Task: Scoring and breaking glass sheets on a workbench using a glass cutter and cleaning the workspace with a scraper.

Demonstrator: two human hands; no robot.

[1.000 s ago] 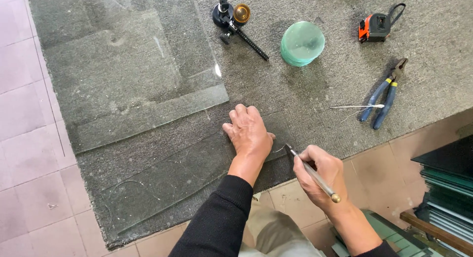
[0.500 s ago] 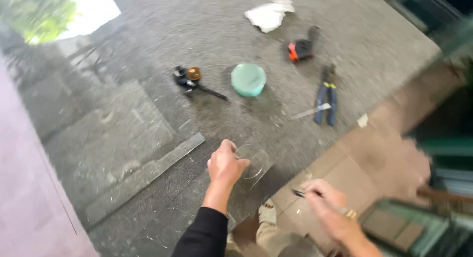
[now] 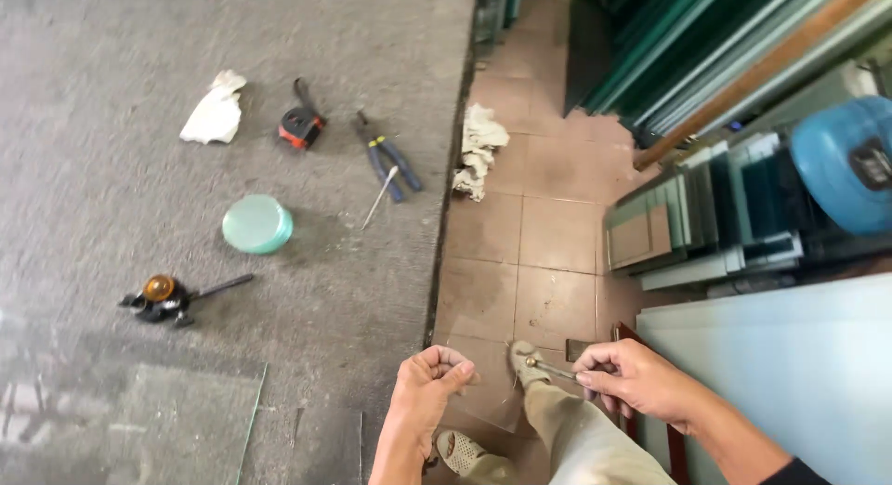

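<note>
My left hand (image 3: pixel 429 381) is closed in a fist just off the right edge of the grey felt-covered table (image 3: pixel 353 39). It pinches a small clear glass piece (image 3: pixel 488 397) that hangs over the tiled floor. My right hand (image 3: pixel 634 381) grips a thin glass cutter (image 3: pixel 548 367), whose brass tip points left toward the glass piece. Both hands hover above my leg and sandalled foot. A larger clear glass sheet (image 3: pixel 186 420) lies flat on the table at the lower left.
On the table lie a round green glass disc (image 3: pixel 257 224), a black circle cutter (image 3: pixel 163 297), blue-handled pliers (image 3: pixel 390 164), a tape measure (image 3: pixel 302 127) and a white rag (image 3: pixel 216 109). Stacked glass panes (image 3: pixel 697 225), a blue drum (image 3: pixel 846 164) and a pale sheet (image 3: pixel 790 373) crowd the right.
The view has swung right. My left hand has come off the glass sheet and closed on a small glass piece; both hands are now past the table's edge, over the floor.
</note>
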